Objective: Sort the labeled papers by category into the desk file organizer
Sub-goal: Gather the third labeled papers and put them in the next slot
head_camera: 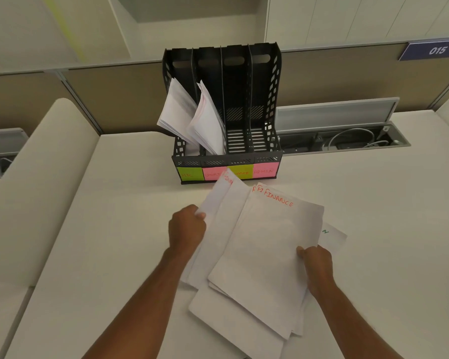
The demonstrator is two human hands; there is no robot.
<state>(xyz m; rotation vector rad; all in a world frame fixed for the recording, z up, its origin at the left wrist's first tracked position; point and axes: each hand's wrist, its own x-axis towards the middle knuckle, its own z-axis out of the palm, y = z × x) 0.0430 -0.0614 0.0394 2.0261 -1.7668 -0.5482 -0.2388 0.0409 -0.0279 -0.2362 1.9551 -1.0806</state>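
Papers point(257, 255) under both hands, lower labels hidden.

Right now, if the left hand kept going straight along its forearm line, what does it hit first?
The left hand already pinches a sheet's edge in the paper stack. Continuing up and right, it would probably slide over those papers, then meet the file organizer near its pink sticky label. Depth is uncertain.

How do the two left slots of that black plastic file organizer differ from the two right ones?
The two left slots of the black plastic file organizer hold leaning white papers; the two right slots show bare slatted floors. The left slots' sticky labels run green then pink, the right slots' green then pink too. All four share the same black frame.
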